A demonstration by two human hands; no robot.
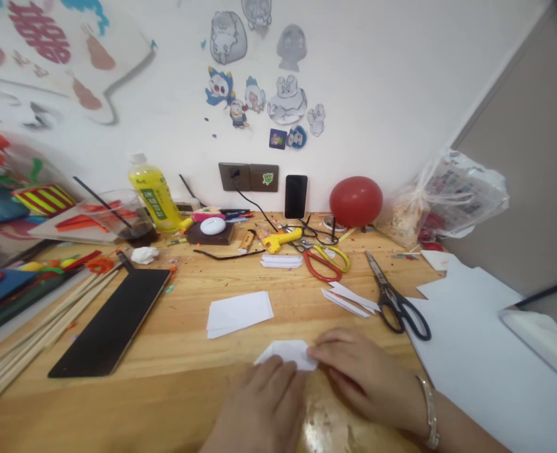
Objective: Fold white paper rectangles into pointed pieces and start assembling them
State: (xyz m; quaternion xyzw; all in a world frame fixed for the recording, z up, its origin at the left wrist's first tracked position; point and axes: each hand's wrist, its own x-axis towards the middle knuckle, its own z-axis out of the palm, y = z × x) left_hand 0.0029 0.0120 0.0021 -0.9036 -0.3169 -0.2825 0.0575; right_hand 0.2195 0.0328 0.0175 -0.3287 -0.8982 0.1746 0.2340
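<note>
A small piece of white folded paper (285,352) with slanted upper corners lies on the wooden table in front of me. The fingers of my left hand (266,402) are bent close together over its near edge, holding it; the thumb is hidden. At the paper's right corner, my right hand (368,377), with a bracelet at the wrist, pinches the edge. Just beyond the folded paper rests a stack of white paper rectangles (239,313). Narrow white paper strips (349,298) lie ahead of my right hand, beside black-handled scissors (391,299).
Large white sheets (490,358) cover the right side. Farther back are scissors with red and yellow handles (325,263), a yellow glue gun (282,240), a phone (296,196) and a red balloon (356,201). A black tablet-like slab (113,321) and wooden sticks (38,343) occupy the left.
</note>
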